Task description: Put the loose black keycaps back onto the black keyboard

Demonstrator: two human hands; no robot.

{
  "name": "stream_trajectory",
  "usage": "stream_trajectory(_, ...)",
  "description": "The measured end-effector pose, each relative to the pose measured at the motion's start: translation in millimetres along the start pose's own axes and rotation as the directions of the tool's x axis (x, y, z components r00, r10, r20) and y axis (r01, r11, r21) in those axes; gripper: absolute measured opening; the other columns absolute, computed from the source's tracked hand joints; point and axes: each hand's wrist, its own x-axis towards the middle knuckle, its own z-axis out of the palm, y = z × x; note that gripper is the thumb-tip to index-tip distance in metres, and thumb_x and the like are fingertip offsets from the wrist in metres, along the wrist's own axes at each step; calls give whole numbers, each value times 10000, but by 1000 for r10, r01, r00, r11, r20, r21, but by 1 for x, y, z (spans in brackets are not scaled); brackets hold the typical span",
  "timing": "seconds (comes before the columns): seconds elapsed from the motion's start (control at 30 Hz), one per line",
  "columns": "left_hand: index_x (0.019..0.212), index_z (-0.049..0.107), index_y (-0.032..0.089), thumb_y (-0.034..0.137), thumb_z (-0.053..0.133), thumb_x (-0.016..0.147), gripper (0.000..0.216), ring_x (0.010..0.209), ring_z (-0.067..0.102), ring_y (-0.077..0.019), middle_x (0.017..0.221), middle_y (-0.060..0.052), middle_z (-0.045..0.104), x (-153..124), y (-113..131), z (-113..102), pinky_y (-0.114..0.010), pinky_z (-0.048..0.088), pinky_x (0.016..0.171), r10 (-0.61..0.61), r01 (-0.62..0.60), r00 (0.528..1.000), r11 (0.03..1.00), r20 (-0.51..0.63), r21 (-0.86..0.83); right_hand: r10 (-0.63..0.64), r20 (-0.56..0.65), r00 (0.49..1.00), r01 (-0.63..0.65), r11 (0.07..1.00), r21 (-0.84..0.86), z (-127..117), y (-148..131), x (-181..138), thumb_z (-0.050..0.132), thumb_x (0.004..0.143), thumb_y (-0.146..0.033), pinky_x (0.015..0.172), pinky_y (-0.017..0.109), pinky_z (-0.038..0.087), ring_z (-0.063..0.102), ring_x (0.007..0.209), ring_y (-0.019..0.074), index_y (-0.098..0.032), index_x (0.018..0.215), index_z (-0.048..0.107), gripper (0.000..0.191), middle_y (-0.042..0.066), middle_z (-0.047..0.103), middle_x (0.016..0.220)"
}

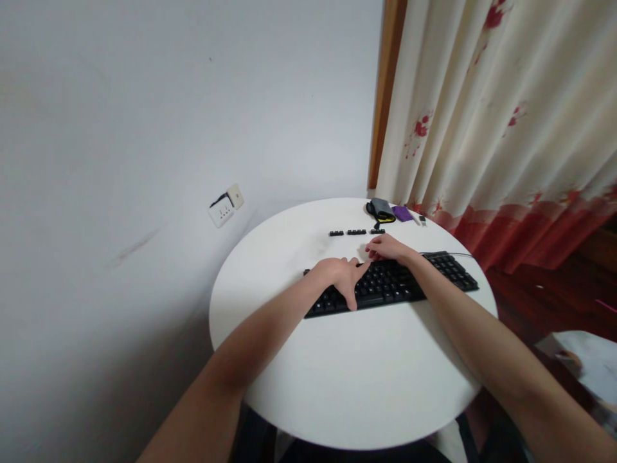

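Observation:
A black computer keyboard (398, 294) lies across the white round table. My left hand (343, 278) spans its left part, thumb by the front edge and fingers toward the back edge, gripping it. Just beyond the back edge is my right hand (388, 247), its fingers curled together close to the left fingertips. Whatever the right fingers hold, if anything, is hidden or too small to make out. Behind the hands stand small black keycaps in a row: a left group (336, 233), a middle group (357, 232) and a right group (377, 231).
At the table's far right edge lie a grey and black pouch (380, 209), a purple cloth (402, 213) and a small white item (415, 220). The wall with a socket (221, 211) borders the left; a curtain (482, 128) hangs on the right.

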Motion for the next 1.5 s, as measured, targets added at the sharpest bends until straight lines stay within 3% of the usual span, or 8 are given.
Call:
stream_trajectory(0.17, 1426, 453, 320, 344, 906, 238, 1271, 1136, 555, -381, 1384, -126, 530, -6, -17, -16, -384, 466, 918, 12, -11, 998, 1000, 55, -28, -30, -18, 999, 29, 999, -46, 6, 0, 2, 617, 861, -246, 516, 195, 459, 602, 558, 113, -114, 727, 650, 191, 101, 718, 728)
stream_trajectory(0.27, 1361, 537, 261, 447, 881, 408, 1031, 1106, 599, -305, 1295, -98, 620, -3, -38, -31, -305, 450, 929, 146, -131, 984, 981, 101, -146, -59, -18, 998, 58, 996, -72, 9, 1, 4, 632, 852, -261, 540, 204, 464, 606, 571, 122, -117, 709, 657, 204, 106, 724, 728)
stream_trajectory(0.37, 1342, 554, 176, 445, 770, 656, 768, 1093, 615, -238, 1259, -93, 650, 12, -68, -39, -260, 434, 942, 91, -113, 990, 971, -109, -210, -84, -21, 996, 81, 991, -103, 11, 4, 8, 653, 839, -284, 560, 212, 462, 604, 575, 128, -117, 703, 668, 216, 106, 729, 725)
stream_trajectory(0.47, 1209, 645, 123, 284, 643, 800, 439, 1088, 609, -209, 1212, -107, 667, 30, -100, -34, -251, 418, 967, -146, 40, 865, 974, -480, -225, -97, -24, 995, 93, 987, -130, 12, 7, 11, 643, 838, -276, 551, 210, 451, 601, 577, 129, -118, 710, 678, 206, 98, 726, 714)
stream_trajectory(0.67, 1360, 498, 68, 249, 558, 868, 528, 1227, 513, -238, 1371, -173, 532, 50, -136, -9, -310, 339, 1074, -218, 107, 773, 971, -596, -216, -112, -31, 993, 105, 980, -168, 13, 9, 13, 615, 833, -229, 545, 207, 438, 588, 561, 125, -114, 728, 695, 175, 90, 721, 696)
stream_trajectory(0.83, 1466, 373, 156, 285, 512, 909, 588, 1419, 301, -242, 1558, -118, 325, 62, -144, 3, -376, 173, 1165, -30, -5, 827, 998, -561, -61, -134, -48, 990, 121, 971, -206, 15, 13, 17, 625, 828, -244, 588, 203, 444, 608, 601, 129, -117, 743, 711, 175, 73, 724, 689)
stream_trajectory(1.2, 1156, 694, 169, 190, 539, 881, 317, 1051, 622, -212, 1170, -89, 683, 62, -138, 4, -316, 449, 956, 62, -123, 784, 991, -618, -56, -174, -72, 982, 144, 941, -307, 16, 15, 19, 581, 829, -199, 614, 221, 435, 605, 592, 132, -115, 745, 725, 187, 63, 716, 670)
stream_trajectory(1.5, 1000, 762, 161, 190, 669, 782, 239, 776, 624, -151, 909, -58, 733, 55, -124, 2, -241, 467, 740, 156, -327, 803, 922, -575, -206, -344, -81, 935, 293, 882, -370, 27, 9, 12, 642, 782, -154, 716, 230, 453, 636, 751, 159, -143, 805, 735, 97, 72, 733, 816)
